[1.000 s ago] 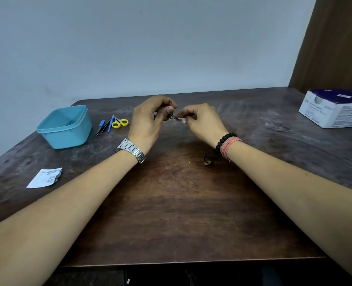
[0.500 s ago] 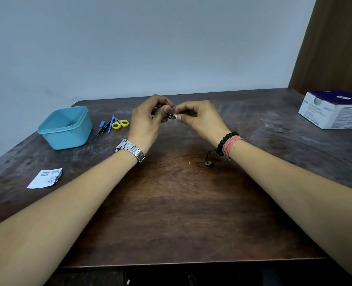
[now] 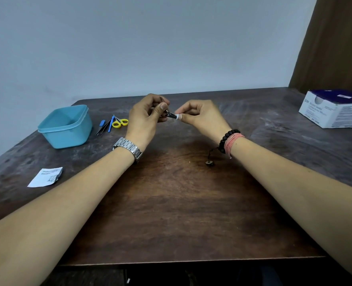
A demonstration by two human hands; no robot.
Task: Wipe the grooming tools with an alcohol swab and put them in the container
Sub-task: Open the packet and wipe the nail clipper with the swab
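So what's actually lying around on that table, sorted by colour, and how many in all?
Not counting the small tool and swab in the hands:
Blue or teal: 3, namely the container, a small blue piece, a blue-handled tool
Yellow: 1, the scissors
Dark metal: 1, tweezers
White: 2, the torn wrapper, the swab box
Total: 7

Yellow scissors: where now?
Head view, far left of the table: the yellow scissors lie with other small tools just right of the blue container, left of the left hand.

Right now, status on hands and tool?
Left hand grips small metal tool. Right hand pinches white swab on its tip. Blue container open, unobstructed.
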